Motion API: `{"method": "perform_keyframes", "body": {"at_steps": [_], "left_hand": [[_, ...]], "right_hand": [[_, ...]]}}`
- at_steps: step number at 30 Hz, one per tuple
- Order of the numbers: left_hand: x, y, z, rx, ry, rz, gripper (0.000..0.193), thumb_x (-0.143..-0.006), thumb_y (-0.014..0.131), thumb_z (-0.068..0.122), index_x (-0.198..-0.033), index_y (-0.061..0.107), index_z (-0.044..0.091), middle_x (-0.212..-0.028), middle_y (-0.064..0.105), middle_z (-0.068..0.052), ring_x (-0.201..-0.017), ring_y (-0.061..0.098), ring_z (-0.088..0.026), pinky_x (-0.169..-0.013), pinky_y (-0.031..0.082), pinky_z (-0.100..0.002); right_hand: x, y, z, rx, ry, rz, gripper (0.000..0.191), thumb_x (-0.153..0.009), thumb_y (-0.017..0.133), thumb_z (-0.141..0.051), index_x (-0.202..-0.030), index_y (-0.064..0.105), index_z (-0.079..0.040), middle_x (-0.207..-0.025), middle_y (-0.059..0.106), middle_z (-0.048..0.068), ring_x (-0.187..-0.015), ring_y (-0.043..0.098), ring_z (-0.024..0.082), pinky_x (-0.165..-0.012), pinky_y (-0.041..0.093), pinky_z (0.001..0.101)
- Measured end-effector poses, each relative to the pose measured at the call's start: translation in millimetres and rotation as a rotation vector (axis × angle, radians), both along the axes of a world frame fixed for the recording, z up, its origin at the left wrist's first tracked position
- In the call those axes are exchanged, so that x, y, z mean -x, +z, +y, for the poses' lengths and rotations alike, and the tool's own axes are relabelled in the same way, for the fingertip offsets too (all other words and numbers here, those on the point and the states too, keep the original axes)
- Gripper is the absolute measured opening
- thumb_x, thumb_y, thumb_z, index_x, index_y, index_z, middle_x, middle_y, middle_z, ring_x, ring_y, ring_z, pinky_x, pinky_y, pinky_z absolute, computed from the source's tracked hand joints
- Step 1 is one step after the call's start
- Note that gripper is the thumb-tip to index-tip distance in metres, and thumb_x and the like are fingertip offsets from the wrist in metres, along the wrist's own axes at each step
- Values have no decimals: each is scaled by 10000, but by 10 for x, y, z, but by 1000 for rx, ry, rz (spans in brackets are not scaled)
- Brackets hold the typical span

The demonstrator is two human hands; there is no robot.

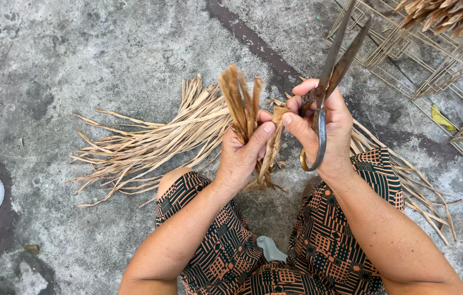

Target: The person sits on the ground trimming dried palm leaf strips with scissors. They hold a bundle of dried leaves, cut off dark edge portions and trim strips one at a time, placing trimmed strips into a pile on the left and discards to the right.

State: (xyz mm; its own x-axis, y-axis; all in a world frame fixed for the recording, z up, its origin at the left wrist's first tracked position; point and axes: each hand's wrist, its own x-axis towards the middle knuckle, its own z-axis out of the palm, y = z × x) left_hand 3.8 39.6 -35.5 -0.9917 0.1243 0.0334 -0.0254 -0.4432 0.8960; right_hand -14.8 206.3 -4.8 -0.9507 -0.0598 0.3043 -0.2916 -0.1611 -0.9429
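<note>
Bundle of dried leaf strips, upright above my lap: my left hand is clenched around it; my right hand grips rusty scissors, blades parted, thumb touching the bundle. A pile of loose strips remains unbundled on the concrete floor; wire frames lie beyond.

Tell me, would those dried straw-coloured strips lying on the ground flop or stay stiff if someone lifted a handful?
Probably floppy: the loose strips on the concrete floor lie curved and splayed. They look thin and dry, so likely light and apt to crack. Bunched, they seem firmer: the bundle in the left hand stands upright. The right hand holds scissors.
</note>
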Motion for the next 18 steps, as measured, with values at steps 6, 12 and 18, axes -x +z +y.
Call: {"method": "perform_keyframes", "body": {"at_steps": [6, 12, 18], "left_hand": [[38, 59, -35, -31, -94, -51, 226, -982, 727, 170, -1160, 704, 33, -812, 606, 63, -601, 455, -14, -515, 361, -187], [32, 29, -35, -11, 14, 18, 216, -1008, 727, 189, -1151, 716, 28, -781, 604, 58, -608, 460, -18, -532, 369, -189], [124, 15, -181, -101, 156, 3, 187, -981, 730, 184, -1111, 688, 57, -828, 654, 40, -625, 498, -27, -536, 392, -200]], "right_hand": [[22, -18, 8, 39, 48, -11, 404, -960, 735, 43, -1304, 555, -71, -1074, 626, 8, -1007, 618, 70, -884, 562, 225], [-27, -54, -16, -34, 53, 3, 462, -964, 785, -87, -1347, 527, -74, -1092, 628, 25, -1005, 608, 90, -888, 536, 235], [-46, -17, -97, -517, 1, 73, 706, -834, 865, -377, -1364, 529, -53, -1119, 664, 53, -1017, 651, 153, -887, 553, 318]]}}
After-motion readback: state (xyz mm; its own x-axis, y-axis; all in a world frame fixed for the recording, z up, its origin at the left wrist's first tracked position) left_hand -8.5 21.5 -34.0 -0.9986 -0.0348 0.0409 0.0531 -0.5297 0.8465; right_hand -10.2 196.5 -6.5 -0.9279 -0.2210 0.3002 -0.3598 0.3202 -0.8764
